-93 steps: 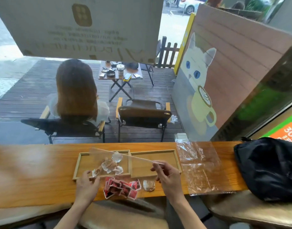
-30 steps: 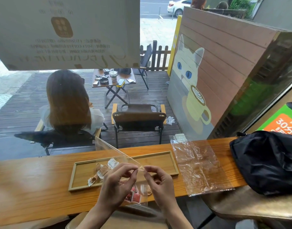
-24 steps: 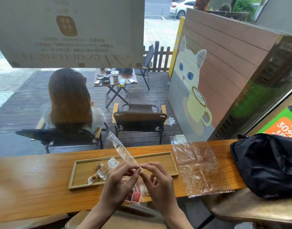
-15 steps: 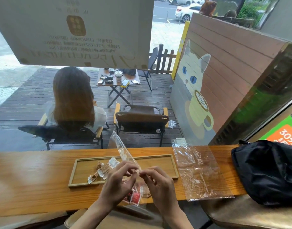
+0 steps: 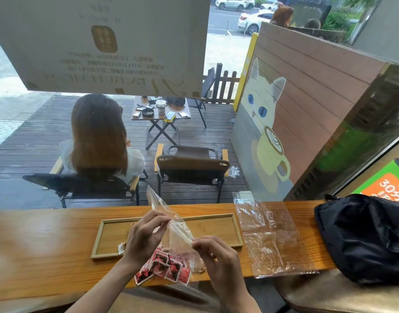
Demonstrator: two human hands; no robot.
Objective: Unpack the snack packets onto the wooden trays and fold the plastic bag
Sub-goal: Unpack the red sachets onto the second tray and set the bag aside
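while both hands work above the counter, the left hand [image 5: 146, 236] pinches the upper part of a clear plastic bag [image 5: 171, 224] between thumb and fingers, and the right hand [image 5: 216, 254] is clamped on its lower end; the film is twisted into a narrow crinkled strip running diagonally, its free tip sticking up past the counter's far edge. under the hands sits a long shallow wooden tray [image 5: 216, 229], light wood with a raised rim, mostly bare on its right half; a small pale wrapped packet [image 5: 121, 247] shows at its near left edge, partly hidden by the left wrist. red snack packets [image 5: 164, 266], small glossy squares with black print, lie heaped on the counter just in front of the tray, near the counter's front edge; print too small to read. a second clear bag [image 5: 270, 236] lies flat and wrinkled right of the tray, overhanging the front edge. a black crumpled fabric bag [image 5: 363, 236] sits at the far right. the counter [image 5: 47, 245] is a varnished orange-brown wood plank against a window. outside: dark decking, folding chairs, a seated person seen from behind, a painted cat with a latte cup on a slatted panel. the window decal text reads mirrored, not legible; an orange sign at right shows "30".
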